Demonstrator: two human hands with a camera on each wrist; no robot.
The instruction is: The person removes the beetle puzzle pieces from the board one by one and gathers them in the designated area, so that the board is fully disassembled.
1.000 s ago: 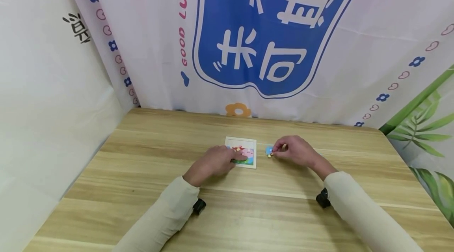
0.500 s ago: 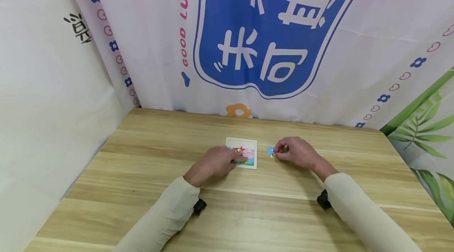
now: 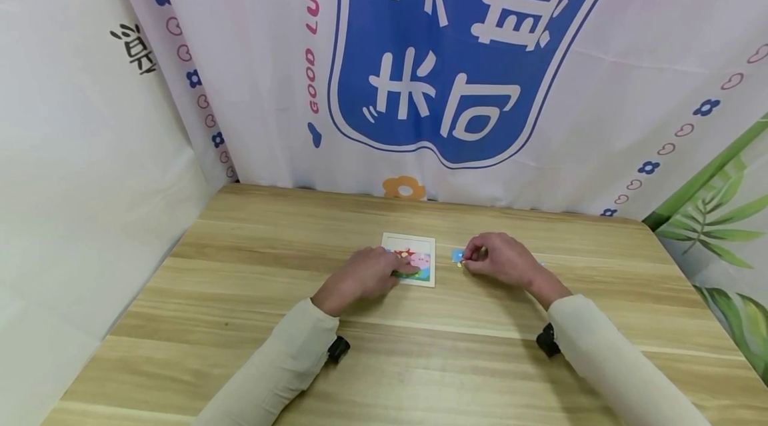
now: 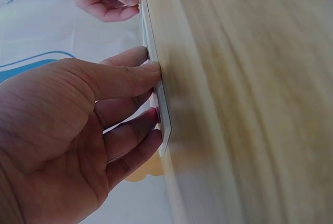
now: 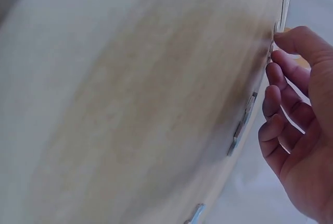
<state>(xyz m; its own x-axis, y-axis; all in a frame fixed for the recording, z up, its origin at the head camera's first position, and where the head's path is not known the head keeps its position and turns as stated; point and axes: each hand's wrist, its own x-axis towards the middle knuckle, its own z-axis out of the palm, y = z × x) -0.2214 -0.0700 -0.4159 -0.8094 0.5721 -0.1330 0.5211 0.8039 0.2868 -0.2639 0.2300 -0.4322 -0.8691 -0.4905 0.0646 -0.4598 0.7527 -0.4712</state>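
Note:
A white-framed picture puzzle board (image 3: 433, 266) lies on the table, with pink, red, green and blue pieces in its lower part; the upper part shows plain white. My left hand (image 3: 366, 271) holds the board at its left side, with fingertips over the picture. In the left wrist view, the thumb of that left hand (image 4: 67, 109) touches the board's near edge. Right of the board, my right hand (image 3: 501, 257) pinches a small blue puzzle piece (image 3: 457, 254) with a yellow part, between thumb and index finger, low over the table. The fingers partly cover this piece.
In the right wrist view, more thin puzzle pieces (image 5: 242, 126) lie flat beside the right hand, and another blue-edged piece (image 5: 196, 213) lies nearer. The wooden table (image 3: 420, 373) meets a printed cloth (image 3: 270, 113) at its back edge.
Both hands stay almost where they were. The right hand with the puzzle piece shifted very slightly right at first; the board and left hand look unchanged.

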